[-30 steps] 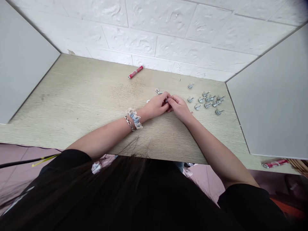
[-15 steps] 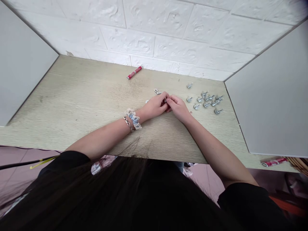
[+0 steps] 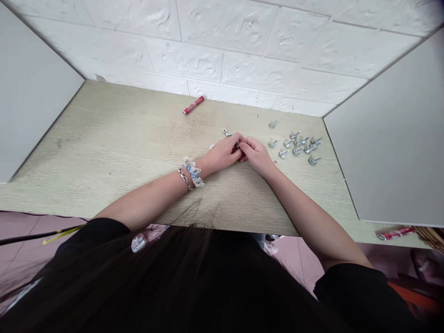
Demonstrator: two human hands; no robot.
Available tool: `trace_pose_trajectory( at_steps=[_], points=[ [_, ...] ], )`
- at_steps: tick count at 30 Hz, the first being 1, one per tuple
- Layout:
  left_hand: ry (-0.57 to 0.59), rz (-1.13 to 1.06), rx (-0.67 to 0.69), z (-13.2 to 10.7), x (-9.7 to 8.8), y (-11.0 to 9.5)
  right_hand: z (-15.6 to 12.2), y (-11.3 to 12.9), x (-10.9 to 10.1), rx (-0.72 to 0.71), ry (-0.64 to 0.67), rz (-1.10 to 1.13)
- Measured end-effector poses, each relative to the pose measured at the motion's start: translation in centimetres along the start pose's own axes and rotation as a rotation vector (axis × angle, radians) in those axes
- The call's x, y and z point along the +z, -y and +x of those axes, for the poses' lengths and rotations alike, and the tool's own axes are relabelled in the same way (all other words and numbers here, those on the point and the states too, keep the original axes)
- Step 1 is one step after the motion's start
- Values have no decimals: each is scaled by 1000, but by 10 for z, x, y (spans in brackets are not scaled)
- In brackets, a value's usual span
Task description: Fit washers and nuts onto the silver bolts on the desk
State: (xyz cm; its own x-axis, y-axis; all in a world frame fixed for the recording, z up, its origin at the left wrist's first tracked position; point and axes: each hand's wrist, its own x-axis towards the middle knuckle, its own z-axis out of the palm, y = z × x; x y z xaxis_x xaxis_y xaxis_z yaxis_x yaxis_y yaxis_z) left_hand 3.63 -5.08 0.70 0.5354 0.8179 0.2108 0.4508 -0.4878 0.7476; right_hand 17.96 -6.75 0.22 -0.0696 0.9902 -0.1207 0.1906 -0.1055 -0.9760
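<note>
My left hand [image 3: 224, 152] and my right hand [image 3: 256, 155] meet at the middle of the pale wooden table [image 3: 121, 152], fingertips pinched together around a small dark red piece [image 3: 237, 146] that is mostly hidden between them. A scrunchie and a chain bracelet [image 3: 190, 171] sit on my left wrist. A small metal part [image 3: 226, 133] lies just beyond my left fingers. To the right of my right hand lie several silver screws [image 3: 300, 144], with one apart [image 3: 273, 123] at the back.
A red tube [image 3: 193, 105] lies near the white brick-pattern back wall. Grey side panels [image 3: 391, 148] close in the table left and right. Another red tube [image 3: 393, 234] rests by the front right corner, beside a wicker basket edge [image 3: 432, 236].
Both hands stay pinched together at the same spot; only the view has shifted slightly.
</note>
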Motion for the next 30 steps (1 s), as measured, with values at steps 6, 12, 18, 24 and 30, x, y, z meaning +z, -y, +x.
trace_pose_trajectory(
  at_steps=[6, 12, 18, 24, 30],
  points=[
    [-18, 10, 10, -1, 2, 2, -1, 2, 1, -10, 0, -13],
    [-23, 5, 20, -1, 3, 1, -1, 2, 1, -3, 7, -15],
    [-15, -7, 3, -1, 2, 0, -2, 3, 1, -9, 7, -36],
    [-11, 5, -4, -1, 2, 0, -2, 3, 2, -18, 4, -30],
    [-11, 10, -13, -1, 2, 1, -2, 4, 2, -9, 4, -25]
  ],
)
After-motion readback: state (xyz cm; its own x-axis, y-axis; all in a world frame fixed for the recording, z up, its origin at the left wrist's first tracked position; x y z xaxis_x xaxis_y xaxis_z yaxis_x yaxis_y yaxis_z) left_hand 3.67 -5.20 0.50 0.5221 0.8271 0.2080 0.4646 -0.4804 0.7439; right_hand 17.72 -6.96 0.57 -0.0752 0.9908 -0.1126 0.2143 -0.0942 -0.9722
